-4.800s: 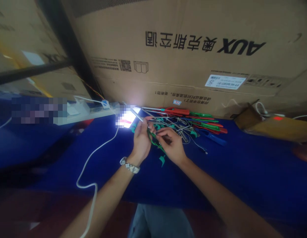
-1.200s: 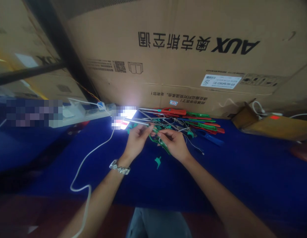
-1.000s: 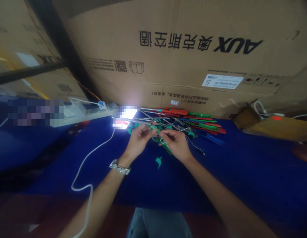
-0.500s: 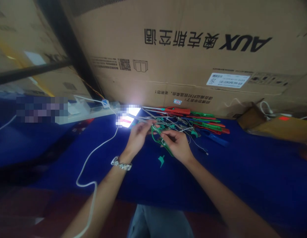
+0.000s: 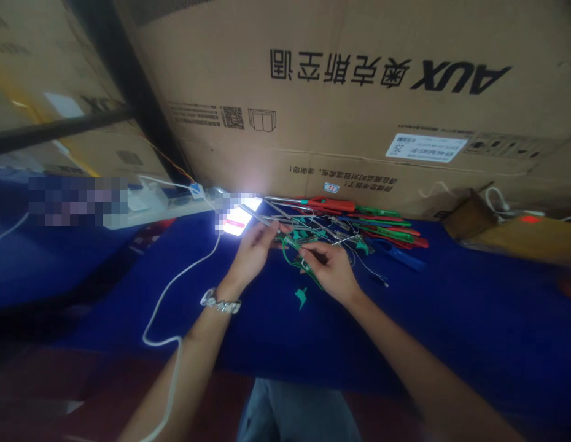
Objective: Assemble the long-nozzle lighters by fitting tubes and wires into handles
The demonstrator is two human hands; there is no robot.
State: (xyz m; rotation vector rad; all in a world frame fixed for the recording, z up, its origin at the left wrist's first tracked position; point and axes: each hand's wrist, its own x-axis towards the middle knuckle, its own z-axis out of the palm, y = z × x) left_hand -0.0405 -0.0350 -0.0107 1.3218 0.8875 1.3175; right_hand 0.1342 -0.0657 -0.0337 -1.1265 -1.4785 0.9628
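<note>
Both hands are closed on a long-stem lighter with a green handle (image 5: 289,250), held just above the blue cloth. My left hand (image 5: 254,250) pinches it around the metal stem, near where stem and handle meet. With thumb and fingers, my right hand (image 5: 334,270) grips the green handle, covering part of it. Below them a small green trigger piece (image 5: 301,298) lies loose on the cloth. Right behind the hands is a pile of lighter parts: metal stems, thin wires and green triggers (image 5: 361,245). A red lighter (image 5: 331,204) and a blue handle (image 5: 404,256) lie among them.
A lit phone screen (image 5: 239,218) is left of the pile. Its white cable (image 5: 162,301) runs across the cloth over my left forearm. A power strip (image 5: 151,216) lies further left. A large cardboard box (image 5: 322,116) stands behind; a yellowish carton (image 5: 529,238) sits at right.
My left hand has shifted slightly left along the lighter, its thumb drawn back a little. The right hand keeps its grip almost unmoved.
</note>
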